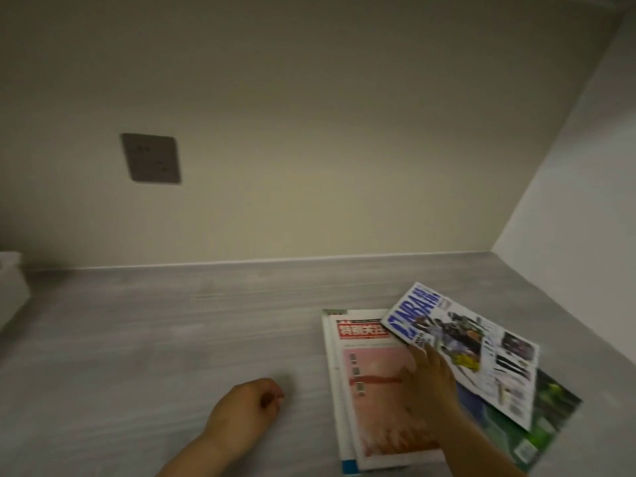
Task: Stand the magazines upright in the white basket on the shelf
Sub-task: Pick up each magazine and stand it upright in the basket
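a: head view first; what could go wrong from here?

b: the right hand (430, 376) has its fingers tucked under the left edge of the blue-titled magazine (478, 349), which is tilted up off the pile; it looks like a thin one-edge pinch, though blur hides the thumb; my guess is the glossy cover could slide out of that hold, or sag and fan open, since nothing supports its far corner.

a: and the ones under it?

b: the red-titled magazine (382, 390) lies flat on the grey shelf (155, 339), with a white-edged one beneath it and a green-covered magazine (557, 404) poking out at the right; lifting the top one could drag these askew if the covers cling; that is a judgement, not something seen.

a: the other hand?

b: the left hand (247, 404) rests on the shelf just left of the pile, fingers curled into a loose fist, holding nothing; it is apart from the magazines, so it steadies none of them.

a: where is the basket?

b: the white basket (10, 287) shows only as a sliver at the far left edge, well apart from the pile; the carry across is long, and a floppy magazine may buckle on entry rather than stand.

a: how do the magazines look?

b: thin, glossy, soft-spined; four or so, none in the basket yet; a grey wall socket (151, 158) sits above, out of the way.
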